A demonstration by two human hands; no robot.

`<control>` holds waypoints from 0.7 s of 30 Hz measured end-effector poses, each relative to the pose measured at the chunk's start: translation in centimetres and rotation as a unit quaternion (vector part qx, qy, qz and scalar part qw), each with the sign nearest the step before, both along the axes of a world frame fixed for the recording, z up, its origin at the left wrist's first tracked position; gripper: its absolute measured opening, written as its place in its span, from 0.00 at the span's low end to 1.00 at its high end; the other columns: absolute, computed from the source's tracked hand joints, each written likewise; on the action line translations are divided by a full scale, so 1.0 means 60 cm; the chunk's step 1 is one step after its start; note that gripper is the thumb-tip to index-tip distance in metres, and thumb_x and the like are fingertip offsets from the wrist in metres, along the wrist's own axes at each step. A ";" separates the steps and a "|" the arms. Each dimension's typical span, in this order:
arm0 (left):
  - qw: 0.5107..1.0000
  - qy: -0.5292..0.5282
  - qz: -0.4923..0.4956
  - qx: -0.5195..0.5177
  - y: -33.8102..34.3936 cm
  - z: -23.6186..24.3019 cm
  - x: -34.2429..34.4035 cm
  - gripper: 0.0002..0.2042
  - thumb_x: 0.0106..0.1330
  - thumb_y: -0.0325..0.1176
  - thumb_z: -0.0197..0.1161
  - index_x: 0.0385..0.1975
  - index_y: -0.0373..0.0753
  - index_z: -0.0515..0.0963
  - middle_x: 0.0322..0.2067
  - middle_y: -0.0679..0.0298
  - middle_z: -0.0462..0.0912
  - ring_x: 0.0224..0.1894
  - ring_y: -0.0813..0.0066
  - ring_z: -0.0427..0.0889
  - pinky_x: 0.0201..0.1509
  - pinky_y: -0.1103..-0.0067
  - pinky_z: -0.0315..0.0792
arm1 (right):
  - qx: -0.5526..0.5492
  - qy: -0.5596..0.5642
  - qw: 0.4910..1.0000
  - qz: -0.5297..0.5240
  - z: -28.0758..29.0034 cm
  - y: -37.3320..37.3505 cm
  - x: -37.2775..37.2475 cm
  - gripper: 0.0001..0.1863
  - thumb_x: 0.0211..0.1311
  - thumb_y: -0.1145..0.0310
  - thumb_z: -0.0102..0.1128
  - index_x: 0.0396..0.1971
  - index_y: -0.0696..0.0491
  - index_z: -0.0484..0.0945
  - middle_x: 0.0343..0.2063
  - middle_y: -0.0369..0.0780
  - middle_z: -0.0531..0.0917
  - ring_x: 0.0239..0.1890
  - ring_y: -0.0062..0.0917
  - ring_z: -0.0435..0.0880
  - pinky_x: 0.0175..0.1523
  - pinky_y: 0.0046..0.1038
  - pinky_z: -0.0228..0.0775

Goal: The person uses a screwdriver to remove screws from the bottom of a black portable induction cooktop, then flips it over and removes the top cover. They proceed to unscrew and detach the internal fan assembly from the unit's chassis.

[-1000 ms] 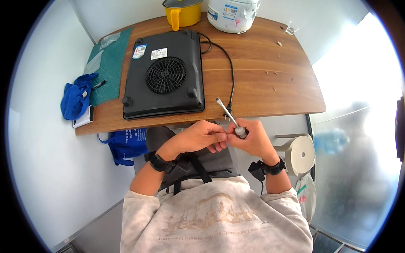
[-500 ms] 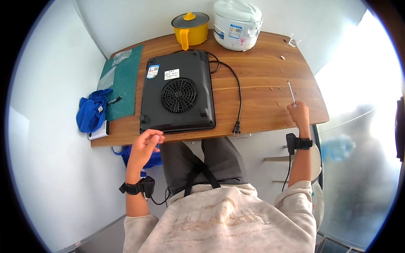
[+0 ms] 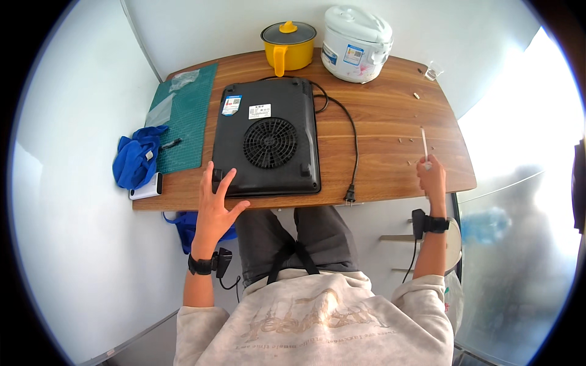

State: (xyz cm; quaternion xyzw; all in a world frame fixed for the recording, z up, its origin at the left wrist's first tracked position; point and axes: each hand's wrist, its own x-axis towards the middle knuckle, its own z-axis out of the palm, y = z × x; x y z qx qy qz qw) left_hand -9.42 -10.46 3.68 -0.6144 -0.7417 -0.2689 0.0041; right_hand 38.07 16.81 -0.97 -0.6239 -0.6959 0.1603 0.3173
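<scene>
My left hand (image 3: 217, 201) is open, fingers spread at the front-left corner of the black appliance (image 3: 268, 179), likely touching it. The appliance lies with its underside up, showing feet, two labels and a round fan grille (image 3: 270, 142). My right hand (image 3: 431, 178) is closed round the handle of a screwdriver (image 3: 424, 141) at the table's right, shaft pointing toward the back. Several small screws (image 3: 410, 139) lie near it. The black power cord (image 3: 353, 135) runs from the back of the appliance down its right side to a plug (image 3: 350, 194) at the front edge.
A yellow pot (image 3: 292, 52) and white rice cooker (image 3: 357, 46) stand at the back of the wooden table (image 3: 381, 168). A small clear cup (image 3: 433, 71) is back right. A green mat (image 3: 183, 134), blue cloth (image 3: 131, 161) and white device (image 3: 146, 189) lie left. A stool (image 3: 453, 247) is below right.
My hands have moved apart from where they met below the table edge. The left now spreads at the appliance's front-left corner; the right has carried the screwdriver to the table's right.
</scene>
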 end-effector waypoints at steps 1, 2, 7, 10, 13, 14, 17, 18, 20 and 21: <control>1.000 -0.004 0.000 0.001 0.007 -0.005 0.002 0.30 0.61 0.40 0.67 0.65 0.48 0.66 0.71 0.49 0.50 0.69 0.45 0.58 0.69 0.62 0.60 | -0.019 0.023 0.999 0.021 0.003 -0.012 -0.014 0.13 0.58 0.64 0.60 0.36 0.58 0.80 0.16 0.47 0.80 0.17 0.30 0.80 0.27 0.31 0.71; 1.000 -0.007 0.000 0.000 0.012 -0.012 0.004 0.31 0.62 0.40 0.67 0.65 0.48 0.66 0.71 0.47 0.49 0.69 0.43 0.57 0.70 0.62 0.59 | -0.040 0.046 0.997 0.043 0.016 -0.034 -0.046 0.13 0.59 0.64 0.60 0.37 0.58 0.80 0.16 0.46 0.79 0.16 0.28 0.79 0.26 0.30 0.70; 0.972 -0.203 0.118 0.031 0.026 -0.060 -0.061 0.30 0.73 0.52 0.50 0.65 0.35 0.61 0.63 0.43 0.65 0.64 0.49 0.67 0.65 0.64 0.64 | -0.232 0.111 0.950 0.178 0.096 -0.140 -0.201 0.12 0.62 0.63 0.61 0.39 0.57 0.81 0.13 0.36 0.75 0.10 0.16 0.73 0.17 0.21 0.63; 0.946 -0.293 0.137 -0.005 0.048 -0.025 -0.051 0.29 0.72 0.52 0.51 0.63 0.35 0.62 0.54 0.44 0.75 0.56 0.50 0.75 0.61 0.66 0.68 | -0.268 0.124 0.933 0.208 0.103 -0.153 -0.269 0.17 0.62 0.63 0.61 0.44 0.60 0.80 0.15 0.36 0.76 0.11 0.17 0.73 0.18 0.21 0.65; 0.939 -0.273 0.173 -0.120 0.073 0.015 -0.065 0.30 0.71 0.53 0.52 0.61 0.33 0.63 0.47 0.43 0.79 0.52 0.48 0.79 0.57 0.66 0.70 | -0.299 0.162 0.913 0.226 0.096 -0.139 -0.327 0.21 0.62 0.63 0.61 0.50 0.61 0.78 0.18 0.37 0.79 0.12 0.17 0.73 0.19 0.22 0.66; 0.947 -0.248 0.161 -0.127 0.077 0.014 -0.073 0.30 0.70 0.53 0.54 0.61 0.33 0.63 0.47 0.42 0.79 0.52 0.47 0.79 0.57 0.65 0.70 | -0.299 0.187 0.907 0.231 0.088 -0.133 -0.343 0.21 0.62 0.63 0.61 0.50 0.62 0.77 0.16 0.37 0.78 0.13 0.18 0.75 0.19 0.22 0.67; 0.966 -0.179 0.133 -0.127 0.083 -0.008 -0.090 0.31 0.67 0.52 0.57 0.60 0.33 0.63 0.46 0.40 0.80 0.51 0.45 0.79 0.55 0.63 0.71 | -0.280 0.205 0.906 0.240 0.078 -0.140 -0.378 0.22 0.62 0.63 0.60 0.52 0.61 0.75 0.18 0.40 0.78 0.14 0.20 0.77 0.20 0.22 0.68; 0.972 -0.160 0.133 -0.114 0.081 -0.016 -0.088 0.31 0.67 0.51 0.58 0.60 0.33 0.63 0.46 0.40 0.80 0.51 0.44 0.79 0.55 0.62 0.71 | -0.271 0.201 0.909 0.243 0.079 -0.145 -0.387 0.23 0.62 0.63 0.60 0.54 0.61 0.75 0.19 0.41 0.79 0.15 0.20 0.78 0.20 0.22 0.68; 0.974 -0.162 0.127 -0.099 0.079 -0.022 -0.086 0.30 0.66 0.49 0.60 0.60 0.34 0.63 0.45 0.40 0.80 0.51 0.43 0.79 0.55 0.62 0.71 | -0.304 0.261 0.885 0.237 0.085 -0.146 -0.385 0.24 0.63 0.64 0.60 0.55 0.62 0.73 0.21 0.39 0.79 0.15 0.19 0.74 0.20 0.21 0.66; 0.971 -0.183 0.123 -0.097 0.081 -0.020 -0.084 0.30 0.66 0.48 0.60 0.60 0.34 0.63 0.44 0.40 0.80 0.50 0.43 0.79 0.55 0.62 0.71 | -0.329 0.313 0.863 0.224 0.084 -0.141 -0.381 0.22 0.63 0.64 0.60 0.53 0.62 0.75 0.21 0.38 0.78 0.14 0.19 0.73 0.20 0.21 0.65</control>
